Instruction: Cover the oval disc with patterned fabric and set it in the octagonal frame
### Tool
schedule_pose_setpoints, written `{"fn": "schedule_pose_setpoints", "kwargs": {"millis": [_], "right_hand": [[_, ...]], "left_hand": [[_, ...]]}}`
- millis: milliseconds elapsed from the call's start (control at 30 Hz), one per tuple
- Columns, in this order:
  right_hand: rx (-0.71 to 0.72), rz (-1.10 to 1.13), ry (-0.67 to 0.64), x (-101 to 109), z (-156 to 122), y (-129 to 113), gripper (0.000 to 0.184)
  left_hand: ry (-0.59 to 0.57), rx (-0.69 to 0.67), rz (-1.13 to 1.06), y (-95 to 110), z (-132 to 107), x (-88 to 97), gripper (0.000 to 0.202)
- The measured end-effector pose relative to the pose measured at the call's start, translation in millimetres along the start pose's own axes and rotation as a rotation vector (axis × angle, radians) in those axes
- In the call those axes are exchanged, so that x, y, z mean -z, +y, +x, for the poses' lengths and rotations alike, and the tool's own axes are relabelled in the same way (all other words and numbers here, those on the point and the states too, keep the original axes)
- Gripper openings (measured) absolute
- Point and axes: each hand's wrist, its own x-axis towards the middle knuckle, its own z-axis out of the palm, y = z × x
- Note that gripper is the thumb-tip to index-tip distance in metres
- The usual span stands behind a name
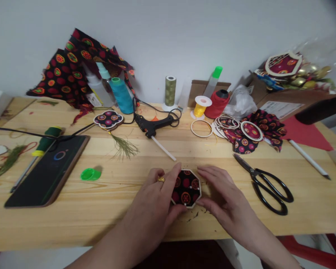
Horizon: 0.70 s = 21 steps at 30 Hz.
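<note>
An octagonal piece [186,188] with a pale rim and dark patterned fabric sits low over the table, near its front edge. Its left side is between the thumb and index finger of my left hand [159,198], which wears a gold ring. Beyond its right side is my right hand [226,198], fingers stretched out and thumb apart, cupped by the rim. Whether the right fingertips touch the rim, I cannot tell. Dark scraps [194,216] lie just below the piece. A black glue gun [156,125] with a white glue stick [164,148] rests beyond my left hand.
Black-handled scissors [268,186] lie to the right, a phone [49,170] and screwdriver [26,173] to the left. A green cap [91,174] stands nearer the middle. Thread spools [123,97], patterned fabric [64,71] and a cardboard box [280,102] line the wall.
</note>
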Motion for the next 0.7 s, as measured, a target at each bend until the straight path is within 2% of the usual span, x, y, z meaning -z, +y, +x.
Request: {"fn": "schedule_pose_setpoints", "kwargs": {"millis": [133, 267, 700], "right_hand": [[0.076, -0.062, 0.073, 0.1, 2.2, 4.3, 0.03], [0.104, -0.074, 0.092, -0.9, 4.4, 5.9, 0.031], [0.066, -0.013, 0.083, -1.4, 8.2, 5.4, 0.028]], "left_hand": [[-0.014, 0.017, 0.01, 1.4, 0.7, 1.5, 0.083], [-0.019, 0.004, 0.006, 1.3, 0.7, 3.1, 0.082], [-0.009, -0.006, 0.002, 0.3, -0.1, 3.1, 0.079]]}}
